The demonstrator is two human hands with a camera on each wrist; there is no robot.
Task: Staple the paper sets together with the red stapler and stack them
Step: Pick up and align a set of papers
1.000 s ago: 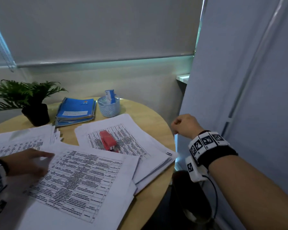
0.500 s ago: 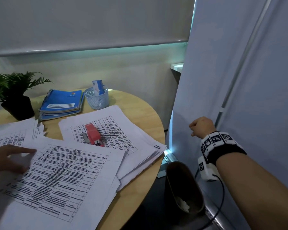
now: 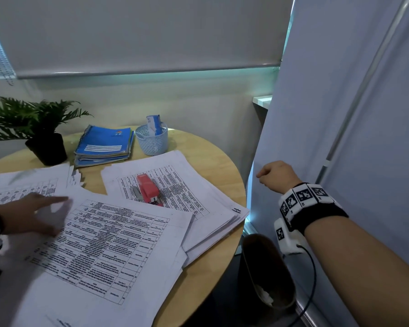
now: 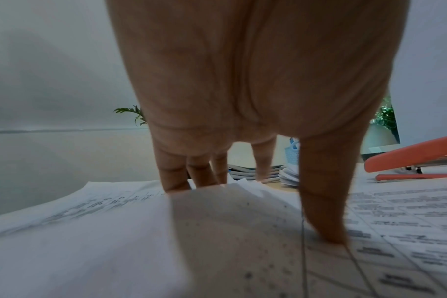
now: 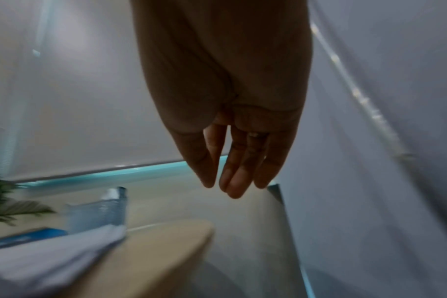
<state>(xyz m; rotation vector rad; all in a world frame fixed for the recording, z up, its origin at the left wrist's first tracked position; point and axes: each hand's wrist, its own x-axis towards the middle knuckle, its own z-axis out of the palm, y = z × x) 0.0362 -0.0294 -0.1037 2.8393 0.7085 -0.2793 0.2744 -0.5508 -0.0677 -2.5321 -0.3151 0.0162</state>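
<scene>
Fingers (image 4: pixel 322 201) of left hand (image 3: pixel 31 215) spread flat on paper set (image 3: pixel 109 251), right hand (image 3: pixel 278 175) loosely curled, empty, off table (image 3: pixel 220 171)

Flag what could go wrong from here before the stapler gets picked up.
1. The right paper stack overhangs the table edge above the bin; lifting the red stapler off it could nudge sheets over.
2. The piles overlap under the left hand, so sets may get mixed.
3. The right hand is off the table, far from the stapler.

Red stapler (image 3: pixel 147 189), blue notebooks (image 3: pixel 104 143), pale-blue lattice basket (image 3: pixel 152 140).
</scene>
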